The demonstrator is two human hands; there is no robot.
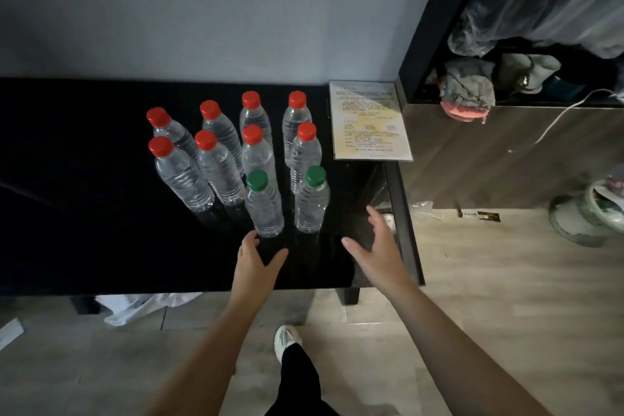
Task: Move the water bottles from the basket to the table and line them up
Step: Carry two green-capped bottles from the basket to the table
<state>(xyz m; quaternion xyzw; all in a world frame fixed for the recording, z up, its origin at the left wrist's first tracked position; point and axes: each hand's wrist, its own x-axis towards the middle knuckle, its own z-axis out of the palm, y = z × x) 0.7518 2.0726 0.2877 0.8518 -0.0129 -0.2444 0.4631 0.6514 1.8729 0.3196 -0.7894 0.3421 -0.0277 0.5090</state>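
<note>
Both hands were open and held nothing. The left hand (pixel 256 260) had thumb and fingers spread in a wide U. The right hand (pixel 374 246) had loosely straightened fingers and was turned palm inward.

Ten clear water bottles stood upright on the black table (pixel 84 213), long axes vertical and caps up. The wide lens made them seem to lean outward.

Just beyond the left hand's fingertips stood the left green-capped bottle (pixel 265 206). Whether the fingers touched its base could not be told. The right green-capped bottle (pixel 312 203) stood beyond and to the inside of the right hand, clearly apart from it.

Behind these two, farther from both hands, eight red-capped bottles (pixel 219 165) stood in two rows of four.

The table's right edge ran just outside the right hand, and its near edge lay under both wrists. Bare dark tabletop stretched away to the outside of the left hand until the frame cut it off.

A printed sheet (pixel 369 120) lay far beyond the right hand at the back corner, its text too small to read. The glossy black surface merged the bottle bases with their reflections.
</note>
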